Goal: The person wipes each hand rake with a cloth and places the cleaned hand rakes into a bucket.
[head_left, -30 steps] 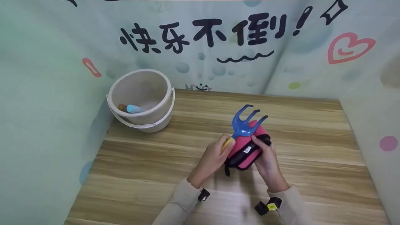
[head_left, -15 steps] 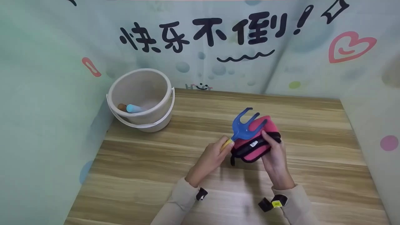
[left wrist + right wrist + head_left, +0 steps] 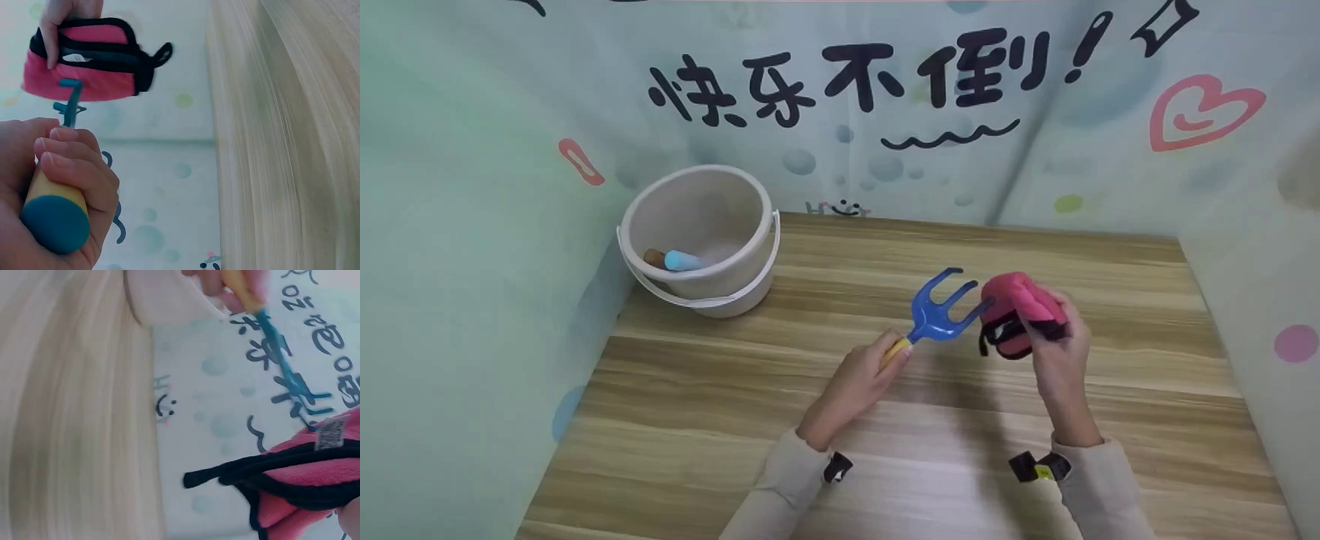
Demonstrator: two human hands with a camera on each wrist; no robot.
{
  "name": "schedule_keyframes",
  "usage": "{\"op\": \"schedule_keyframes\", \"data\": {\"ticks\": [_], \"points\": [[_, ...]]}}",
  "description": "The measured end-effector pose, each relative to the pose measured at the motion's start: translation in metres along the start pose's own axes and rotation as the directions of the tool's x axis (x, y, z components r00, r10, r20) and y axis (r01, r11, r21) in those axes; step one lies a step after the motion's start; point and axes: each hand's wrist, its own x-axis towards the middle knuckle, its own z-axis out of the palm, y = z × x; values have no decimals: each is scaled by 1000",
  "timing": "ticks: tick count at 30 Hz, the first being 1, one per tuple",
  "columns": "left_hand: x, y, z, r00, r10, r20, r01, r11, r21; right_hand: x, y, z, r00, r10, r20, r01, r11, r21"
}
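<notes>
My left hand (image 3: 851, 382) grips the yellow handle of a toy hand rake (image 3: 934, 324), its three blue prongs pointing up and away. In the left wrist view the handle's blue butt end (image 3: 56, 224) shows below my curled fingers. To the right, my right hand (image 3: 1061, 367) holds a pink fleecy cloth pouch (image 3: 1011, 292) with black edging, a white label and a small black loop, thumb on the near side. The pouch is tilted and bent in the grip. The rake's rightmost prong overlaps its left edge in the head view. Both are held above the table.
A white bucket (image 3: 697, 199) with its handle down stands at the back left of the wooden table (image 3: 697, 420). Inside lie a light blue rod-shaped piece (image 3: 682, 260) and a brown one (image 3: 655, 258). Printed cloth walls (image 3: 840, 172) enclose the back and sides.
My right hand has moved right and slightly away with the pouch, which has turned and bent. The rake, earlier lying across the pouch, now sits mostly left of it; my left hand shifted slightly.
</notes>
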Motion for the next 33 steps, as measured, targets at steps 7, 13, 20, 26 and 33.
{"op": "schedule_keyframes", "data": {"ticks": [7,13,20,26,33], "points": [[-1,7,3,998,52,-34,-55,995,-86,8,10,1,930,347,119,-366,900,239],[1,15,8,993,100,-63,-106,988,-113,-6,30,18,804,471,362,-554,815,171],[4,16,10,983,151,-105,-163,980,-118,-19,39,35,764,451,461,-593,773,225],[4,16,10,986,151,-74,-159,980,-117,-21,37,39,770,465,437,-601,759,251],[2,15,11,993,119,-16,-120,988,-101,-15,34,27,797,385,465,-567,744,354]]}}
